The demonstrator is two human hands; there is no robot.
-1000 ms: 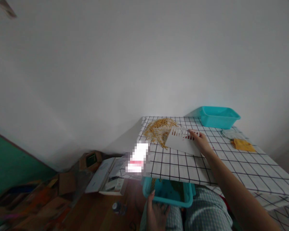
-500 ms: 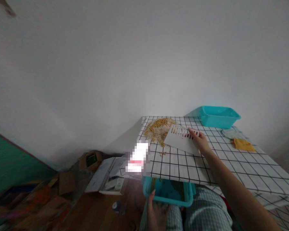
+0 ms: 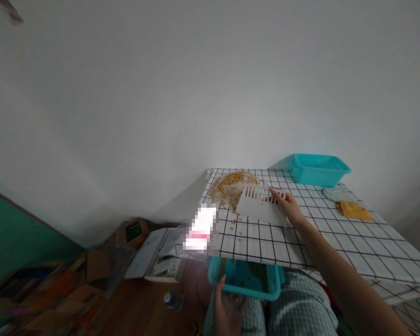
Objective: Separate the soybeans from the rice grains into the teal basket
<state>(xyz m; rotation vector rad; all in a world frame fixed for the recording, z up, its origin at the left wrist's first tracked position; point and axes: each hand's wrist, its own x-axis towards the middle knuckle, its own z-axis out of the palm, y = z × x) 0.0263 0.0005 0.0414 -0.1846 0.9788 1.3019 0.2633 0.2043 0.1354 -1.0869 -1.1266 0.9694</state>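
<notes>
My right hand (image 3: 286,205) grips a flat white plastic panel with a row of slots (image 3: 261,207), tilted over the table. The panel's left edge meets the near side of a pile of yellow soybeans and pale grains (image 3: 233,184). A few loose beans lie on the cloth in front of it. Below the table's front edge, my left hand (image 3: 227,305) holds the near rim of a turquoise basin (image 3: 243,294) resting on my lap, thumb over the rim. Some beans show inside the basin at its left; its inner right part is dark.
A second turquoise basin (image 3: 320,172) stands at the table's back right. Close to it lie a clear round lid or dish (image 3: 332,193) and a yellow cloth (image 3: 355,210). A bright blurred screen (image 3: 200,226) is at the table's left edge. Cardboard boxes (image 3: 98,266) crowd the floor.
The slotted panel and my right hand have moved slightly left and toward me. More loose beans lie on the cloth near the front edge. My left hand and its basin stay put.
</notes>
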